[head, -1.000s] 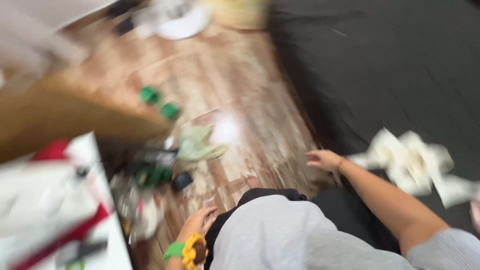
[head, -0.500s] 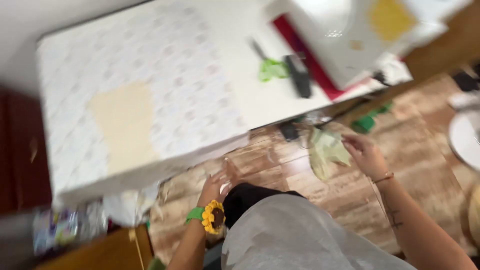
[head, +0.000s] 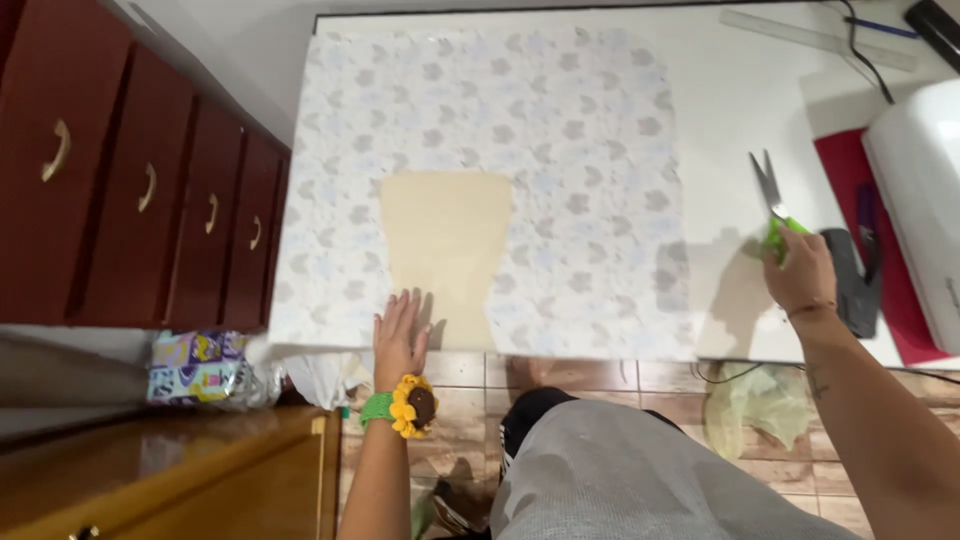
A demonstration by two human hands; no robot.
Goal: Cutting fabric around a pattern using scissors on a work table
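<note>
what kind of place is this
Most likely a home sewing or craft corner. A white table carries patterned fabric with a beige paper pattern piece on it, the left hand flat at its edge. The right hand is on green-handled scissors, beside a white machine.

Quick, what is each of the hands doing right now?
Left hand: open, flat on the patterned fabric beside the beige pattern piece.
Right hand: closed on the green-handled scissors.

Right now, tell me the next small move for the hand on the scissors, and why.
Probably lift the scissors and carry them toward the beige pattern piece. The right hand already grips their green handles, while the left hand lies flat at the pattern's lower edge on the printed fabric.
</note>
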